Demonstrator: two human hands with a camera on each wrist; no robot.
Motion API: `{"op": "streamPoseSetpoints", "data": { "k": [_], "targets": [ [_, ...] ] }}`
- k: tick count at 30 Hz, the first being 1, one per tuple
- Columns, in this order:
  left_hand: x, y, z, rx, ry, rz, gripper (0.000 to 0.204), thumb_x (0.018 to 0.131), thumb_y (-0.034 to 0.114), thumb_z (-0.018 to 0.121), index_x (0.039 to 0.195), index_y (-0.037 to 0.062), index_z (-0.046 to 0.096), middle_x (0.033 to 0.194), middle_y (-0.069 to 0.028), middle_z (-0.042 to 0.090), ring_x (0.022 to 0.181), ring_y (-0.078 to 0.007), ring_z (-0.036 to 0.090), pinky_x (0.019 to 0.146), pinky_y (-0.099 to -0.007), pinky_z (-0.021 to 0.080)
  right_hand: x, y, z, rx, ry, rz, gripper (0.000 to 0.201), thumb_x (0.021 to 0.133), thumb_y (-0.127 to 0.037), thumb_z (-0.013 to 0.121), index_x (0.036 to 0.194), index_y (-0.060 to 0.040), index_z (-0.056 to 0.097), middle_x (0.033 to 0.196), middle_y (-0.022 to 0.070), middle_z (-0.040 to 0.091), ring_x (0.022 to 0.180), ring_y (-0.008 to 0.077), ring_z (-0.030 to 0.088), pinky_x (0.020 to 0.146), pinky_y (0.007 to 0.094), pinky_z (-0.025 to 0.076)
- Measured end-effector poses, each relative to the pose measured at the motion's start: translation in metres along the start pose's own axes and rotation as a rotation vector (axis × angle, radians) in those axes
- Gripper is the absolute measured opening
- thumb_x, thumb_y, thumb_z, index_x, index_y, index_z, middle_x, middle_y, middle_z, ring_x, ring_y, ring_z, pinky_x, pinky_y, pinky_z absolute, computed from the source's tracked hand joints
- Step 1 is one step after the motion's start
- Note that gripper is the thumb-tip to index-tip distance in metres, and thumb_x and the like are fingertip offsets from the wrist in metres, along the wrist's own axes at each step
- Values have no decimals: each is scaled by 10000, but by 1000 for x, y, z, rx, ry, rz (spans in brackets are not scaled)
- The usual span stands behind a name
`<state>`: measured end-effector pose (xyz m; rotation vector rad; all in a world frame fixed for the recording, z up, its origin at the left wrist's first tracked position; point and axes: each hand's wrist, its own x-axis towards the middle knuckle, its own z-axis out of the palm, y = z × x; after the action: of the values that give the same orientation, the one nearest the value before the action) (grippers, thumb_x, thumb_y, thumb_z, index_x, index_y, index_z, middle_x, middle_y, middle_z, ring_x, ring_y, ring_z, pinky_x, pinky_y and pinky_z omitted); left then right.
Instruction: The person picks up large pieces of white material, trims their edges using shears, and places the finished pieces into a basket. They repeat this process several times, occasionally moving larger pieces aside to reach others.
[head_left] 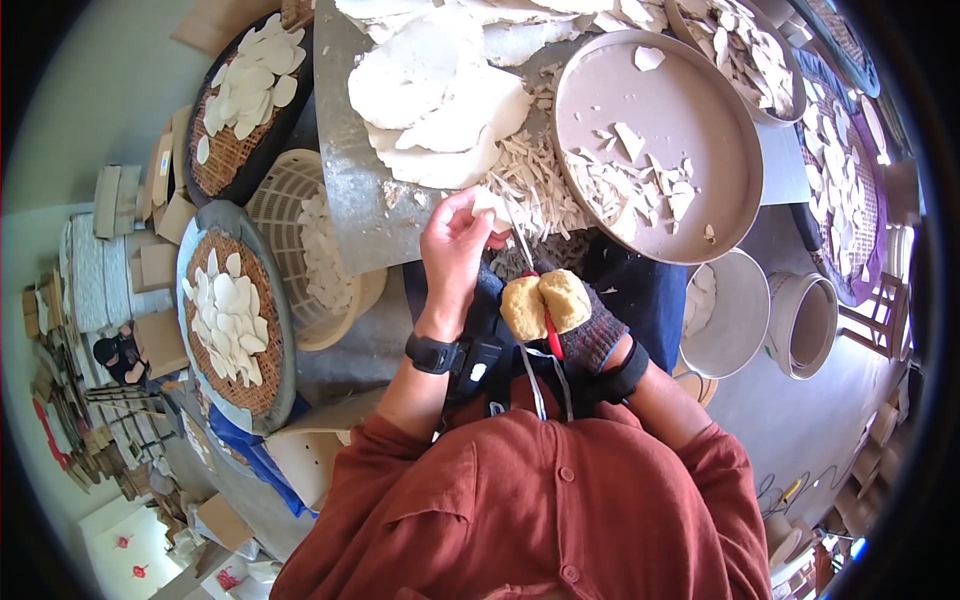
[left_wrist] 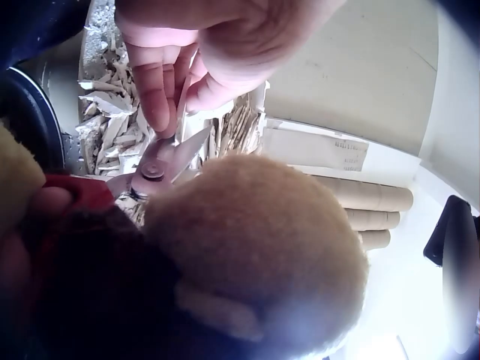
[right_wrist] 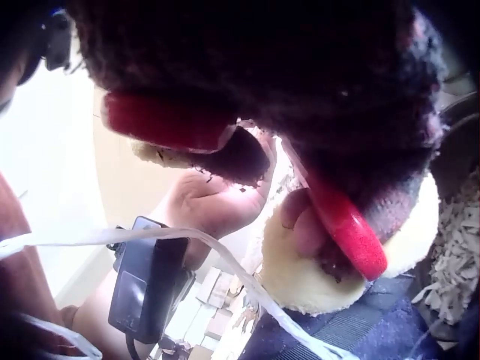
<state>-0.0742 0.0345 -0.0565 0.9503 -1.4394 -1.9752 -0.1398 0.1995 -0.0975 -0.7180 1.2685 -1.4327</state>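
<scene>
My bare left hand [head_left: 452,250] pinches a thin white slice [head_left: 488,205] between thumb and fingertips, at the near edge of the metal table. Right beside it, my gloved right hand [head_left: 606,328] grips a pair of scissors [left_wrist: 152,169] with red handles [right_wrist: 346,229]. Thick yellow foam pads [head_left: 565,300] are around the handles and hide much of that hand's grip. In the left wrist view the blades stand apart, close to the slice and the left fingertips. A pile of cut strips [head_left: 540,180] lies just beyond both hands.
Large white sheets [head_left: 420,90] are stacked on the table, left of a round tray [head_left: 745,150] with scraps. Woven trays of white slices [head_left: 228,315] and a plastic basket [head_left: 275,200] stand at left. White buckets [head_left: 745,310] stand at right.
</scene>
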Motion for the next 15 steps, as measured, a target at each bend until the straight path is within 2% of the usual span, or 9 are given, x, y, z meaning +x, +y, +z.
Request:
{"op": "streamPoseSetpoints", "data": {
  "k": [3,5,8,10,11,12,13,15],
  "targets": [
    [7,-1,-6,46,-36,-43,237,845,60,607,1072,2,568,826,-80,651,682,-124,625,603,-237,512,-1,-10,2,-303,-36,-134,265,726,-178,680,951,-64,597,902,86,628,841,249,605,734,341,487],
    [8,-2,-8,59,-62,-43,246,844,67,607,1077,3,564,820,-77,649,680,-125,625,602,-240,514,4,-20,1,-651,-94,-286,221,769,-135,677,963,-47,616,886,60,653,824,176,632,742,301,503],
    [5,-1,-12,84,-72,-48,273,844,75,606,1100,2,545,841,-85,647,677,-132,626,609,-253,523,-2,-6,1,-406,-46,-123,215,755,-123,671,952,-51,622,864,52,654,819,196,632,713,295,494],
    [1,11,-24,89,-65,-51,282,846,74,602,1110,0,536,867,-92,646,683,-136,627,615,-260,524,-7,-7,-2,-315,-54,-126,215,767,-137,653,961,-53,614,896,70,648,833,211,627,731,309,495],
    [1,16,-44,80,-23,9,297,850,67,591,1134,11,523,898,-93,640,694,-139,626,599,-268,526,-8,-13,-3,-373,-55,-199,208,773,-143,639,959,-56,608,904,80,642,837,232,623,746,321,495],
    [0,32,-64,64,67,41,285,844,57,588,1124,19,547,925,-85,638,763,-147,627,665,-262,527,-9,-16,-3,-429,-54,-273,201,779,-150,626,957,-58,603,912,90,636,840,253,619,760,333,496],
    [5,41,-95,270,204,189,287,842,55,587,1126,26,559,943,-80,638,807,-152,621,716,-263,513,-14,-13,-5,-38,-68,-31,271,760,-177,661,993,-55,595,939,96,638,861,256,618,775,328,493],
    [6,62,-147,785,463,440,265,831,39,587,1096,49,595,962,-75,636,891,-172,603,822,-279,469,-19,-11,-7,94,-67,109,302,735,-195,686,986,-58,588,913,102,635,852,269,615,759,334,492]
  ]
}}
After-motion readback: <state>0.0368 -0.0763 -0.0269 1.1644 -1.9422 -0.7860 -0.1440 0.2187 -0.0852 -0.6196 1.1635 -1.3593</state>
